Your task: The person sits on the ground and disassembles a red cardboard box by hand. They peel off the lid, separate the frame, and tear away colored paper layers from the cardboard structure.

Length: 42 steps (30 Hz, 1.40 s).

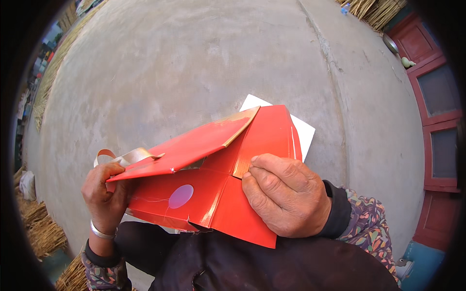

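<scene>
Gripping glossy red cardboard box (213,189), gold-edged flaps; both hands (286,194) pinching.

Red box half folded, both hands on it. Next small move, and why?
Probably press the gold-edged flap down with the right hand: it stands open above the red box, thumb at its crease, while the left hand grips the ribbon handle end.

glossy red cardboard box (213,189), rough matt concrete floor (194,63)
</scene>
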Each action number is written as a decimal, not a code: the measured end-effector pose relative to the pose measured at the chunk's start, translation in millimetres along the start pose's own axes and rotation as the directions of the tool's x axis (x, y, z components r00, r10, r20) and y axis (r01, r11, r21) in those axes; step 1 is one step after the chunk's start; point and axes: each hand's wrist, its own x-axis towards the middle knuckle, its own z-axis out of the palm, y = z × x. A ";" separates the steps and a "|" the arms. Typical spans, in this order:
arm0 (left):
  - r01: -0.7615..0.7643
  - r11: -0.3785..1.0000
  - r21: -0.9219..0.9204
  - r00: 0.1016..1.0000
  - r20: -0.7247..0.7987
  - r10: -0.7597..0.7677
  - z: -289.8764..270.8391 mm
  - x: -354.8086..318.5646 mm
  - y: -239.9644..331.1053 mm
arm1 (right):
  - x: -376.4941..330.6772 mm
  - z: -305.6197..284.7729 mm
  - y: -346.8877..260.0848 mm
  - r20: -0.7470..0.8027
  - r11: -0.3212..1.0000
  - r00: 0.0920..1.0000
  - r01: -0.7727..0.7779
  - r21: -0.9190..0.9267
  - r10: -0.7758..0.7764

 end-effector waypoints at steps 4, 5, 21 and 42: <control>-0.082 0.996 0.029 0.994 0.076 0.079 2.7 -5.2 28.3 | -16.0 -1.4 -3.0 -0.052 0.999 0.998 -0.032 -0.005 0.031; -0.144 0.989 0.028 0.985 0.104 0.140 2.7 -3.9 38.6 | -19.0 -2.6 -4.5 -0.067 0.999 0.997 -0.033 -0.006 0.033; -0.518 0.500 0.694 0.728 0.052 0.684 34.5 26.9 163.7 | -31.9 -8.1 -33.4 -0.046 0.995 0.999 -0.017 0.102 0.022; -0.665 0.622 0.414 0.745 0.433 0.508 -37.9 11.1 67.2 | 46.4 35.4 -32.9 0.428 0.757 0.871 -0.106 0.644 -0.242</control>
